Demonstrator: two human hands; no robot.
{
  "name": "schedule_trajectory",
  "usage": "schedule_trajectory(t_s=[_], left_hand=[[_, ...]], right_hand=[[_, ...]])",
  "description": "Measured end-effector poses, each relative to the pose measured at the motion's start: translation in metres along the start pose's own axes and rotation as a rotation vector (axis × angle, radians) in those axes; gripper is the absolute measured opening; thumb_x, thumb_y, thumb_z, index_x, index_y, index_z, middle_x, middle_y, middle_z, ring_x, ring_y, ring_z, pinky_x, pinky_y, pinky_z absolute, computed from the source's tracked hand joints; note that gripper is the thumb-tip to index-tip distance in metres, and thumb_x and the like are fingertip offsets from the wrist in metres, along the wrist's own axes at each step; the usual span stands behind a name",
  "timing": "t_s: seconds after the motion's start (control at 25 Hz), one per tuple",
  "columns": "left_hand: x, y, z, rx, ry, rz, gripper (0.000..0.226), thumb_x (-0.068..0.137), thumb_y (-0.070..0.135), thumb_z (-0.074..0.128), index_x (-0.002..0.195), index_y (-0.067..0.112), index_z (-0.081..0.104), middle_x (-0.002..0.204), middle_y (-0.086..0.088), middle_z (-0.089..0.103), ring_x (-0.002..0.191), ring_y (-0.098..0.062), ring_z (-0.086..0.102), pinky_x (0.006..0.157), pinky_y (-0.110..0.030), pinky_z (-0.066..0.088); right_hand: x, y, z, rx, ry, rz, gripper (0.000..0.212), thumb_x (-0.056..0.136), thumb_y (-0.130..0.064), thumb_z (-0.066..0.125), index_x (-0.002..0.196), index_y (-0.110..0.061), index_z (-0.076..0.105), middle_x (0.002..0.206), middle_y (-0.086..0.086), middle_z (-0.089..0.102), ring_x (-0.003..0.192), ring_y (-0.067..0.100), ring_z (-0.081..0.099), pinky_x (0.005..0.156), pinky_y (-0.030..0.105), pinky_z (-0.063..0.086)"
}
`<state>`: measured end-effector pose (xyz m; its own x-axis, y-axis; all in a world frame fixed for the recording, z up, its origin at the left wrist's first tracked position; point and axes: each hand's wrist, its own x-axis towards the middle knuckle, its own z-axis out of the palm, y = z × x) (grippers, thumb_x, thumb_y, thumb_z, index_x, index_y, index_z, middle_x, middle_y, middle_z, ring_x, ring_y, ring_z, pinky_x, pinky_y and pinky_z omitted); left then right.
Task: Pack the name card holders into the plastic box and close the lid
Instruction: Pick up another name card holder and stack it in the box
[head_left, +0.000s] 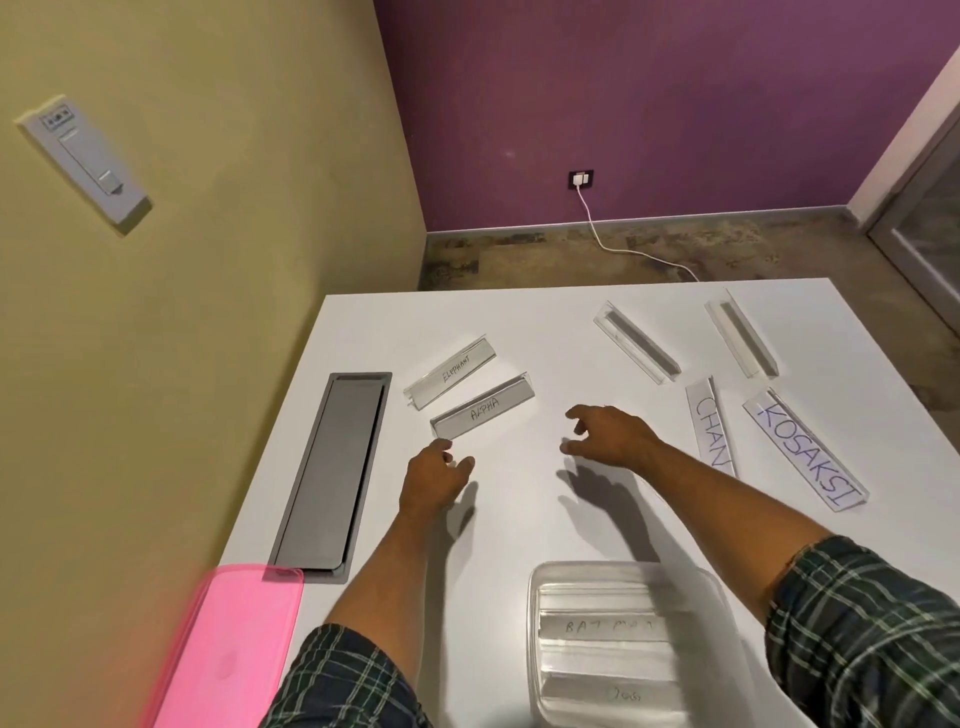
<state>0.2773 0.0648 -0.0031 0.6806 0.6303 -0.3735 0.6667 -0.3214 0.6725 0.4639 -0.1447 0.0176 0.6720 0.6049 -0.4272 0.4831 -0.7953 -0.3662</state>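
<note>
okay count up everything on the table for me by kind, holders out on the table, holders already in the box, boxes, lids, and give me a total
Name card holders loose on the table: 6, such as ALPHA and KOSAKSI
Holders visible in the box: 2, BATMAN and one nearer; blur may hide more
Plastic box: 1
Pink lid: 1
Total: 10

Bare tabletop (524, 519) lay open through the frame's centre, between the ALPHA holder (483, 406) and ELEPHANT holder (451, 372) at upper left and the CHAN holder (709, 426) at right. The plastic box (618, 577) blocked the lower centre; a recessed grey cable tray (332, 470) lined the left.
</note>
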Motion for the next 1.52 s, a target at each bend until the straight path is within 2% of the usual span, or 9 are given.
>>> schedule_trajectory(t_s=[0.24, 0.44, 0.6, 0.72, 1.0, 1.16, 1.24, 1.36, 1.52], left_hand=[[0.047, -0.013, 0.011, -0.071, 0.082, -0.043, 0.072, 0.088, 0.030, 0.071, 0.150, 0.008, 0.039, 0.143, -0.017, 0.054, 0.134, -0.031, 0.050, 0.100, -0.029, 0.039], [0.073, -0.025, 0.021, -0.138, 0.077, -0.098, 0.096, 0.090, 0.030, 0.072, 0.161, 0.011, 0.011, 0.157, -0.017, 0.038, 0.145, -0.031, 0.037, 0.114, -0.036, 0.033], [0.082, -0.030, 0.028, -0.149, 0.092, -0.096, 0.096, 0.090, 0.027, 0.072, 0.162, 0.013, 0.010, 0.155, -0.013, 0.042, 0.141, -0.030, 0.043, 0.113, -0.036, 0.037], [0.083, -0.028, 0.031, -0.137, 0.091, -0.045, 0.089, 0.090, 0.025, 0.071, 0.160, 0.012, 0.018, 0.148, -0.010, 0.052, 0.135, -0.028, 0.051, 0.111, -0.039, 0.041], [0.076, -0.015, 0.029, -0.103, 0.146, -0.036, 0.053, 0.091, 0.026, 0.071, 0.134, 0.001, 0.053, 0.126, -0.012, 0.066, 0.117, -0.029, 0.063, 0.101, -0.038, 0.050], [0.055, -0.010, 0.019, -0.120, 0.184, -0.043, 0.022, 0.089, 0.025, 0.070, 0.095, 0.005, 0.065, 0.094, -0.006, 0.071, 0.089, -0.027, 0.067, 0.069, -0.025, 0.049], [0.042, -0.006, 0.012, -0.138, 0.180, -0.045, 0.024, 0.086, 0.025, 0.070, 0.083, 0.003, 0.064, 0.080, -0.007, 0.066, 0.079, -0.031, 0.063, 0.062, -0.027, 0.049], [0.018, 0.000, -0.001, -0.102, 0.168, -0.042, 0.027, 0.085, 0.024, 0.069, 0.084, -0.003, 0.067, 0.080, -0.018, 0.068, 0.081, -0.036, 0.064, 0.072, -0.036, 0.052], [-0.014, 0.008, -0.009, -0.060, 0.173, -0.050, 0.025, 0.081, 0.017, 0.065, 0.065, -0.002, 0.060, 0.059, -0.011, 0.053, 0.063, -0.028, 0.045, 0.059, -0.029, 0.038]], right_hand=[[0.068, -0.013, 0.013, 0.272, -0.014, 0.032, 0.088, 0.086, -0.040, 0.076, 0.156, -0.017, 0.028, 0.156, 0.006, 0.041, 0.137, 0.024, 0.048, 0.112, 0.041, 0.040], [0.109, -0.021, 0.025, 0.404, 0.029, 0.014, 0.102, 0.083, -0.032, 0.081, 0.159, -0.011, 0.016, 0.164, 0.007, 0.026, 0.146, 0.022, 0.035, 0.119, 0.034, 0.029], [0.133, -0.023, 0.032, 0.522, 0.037, 0.008, 0.108, 0.081, -0.022, 0.083, 0.160, -0.011, 0.010, 0.166, 0.003, 0.020, 0.149, 0.019, 0.031, 0.115, 0.026, 0.025], [0.138, -0.026, 0.037, 0.528, -0.007, -0.028, 0.109, 0.082, -0.016, 0.082, 0.161, -0.014, 0.007, 0.164, 0.002, 0.026, 0.148, 0.017, 0.031, 0.120, 0.030, 0.025], [0.118, -0.029, 0.031, 0.346, 0.070, -0.107, 0.095, 0.081, -0.013, 0.080, 0.158, -0.012, 0.025, 0.157, 0.010, 0.039, 0.143, 0.027, 0.038, 0.116, 0.041, 0.034], [0.085, -0.024, 0.023, 0.230, 0.197, -0.108, 0.084, 0.076, -0.015, 0.083, 0.150, -0.021, 0.043, 0.134, 0.006, 0.058, 0.123, 0.023, 0.054, 0.101, 0.041, 0.048], [0.065, -0.024, 0.018, 0.185, 0.204, -0.105, 0.081, 0.075, -0.015, 0.083, 0.147, -0.021, 0.046, 0.127, 0.004, 0.057, 0.117, 0.023, 0.056, 0.096, 0.040, 0.050], [0.032, -0.025, 0.011, 0.089, 0.187, -0.118, 0.081, 0.072, -0.017, 0.082, 0.145, -0.019, 0.048, 0.124, 0.004, 0.054, 0.113, 0.024, 0.057, 0.091, 0.040, 0.052], [-0.008, -0.019, 0.008, -0.069, 0.159, -0.175, 0.078, 0.066, -0.030, 0.090, 0.135, -0.018, 0.055, 0.118, 0.000, 0.051, 0.109, 0.022, 0.057, 0.085, 0.039, 0.053]])
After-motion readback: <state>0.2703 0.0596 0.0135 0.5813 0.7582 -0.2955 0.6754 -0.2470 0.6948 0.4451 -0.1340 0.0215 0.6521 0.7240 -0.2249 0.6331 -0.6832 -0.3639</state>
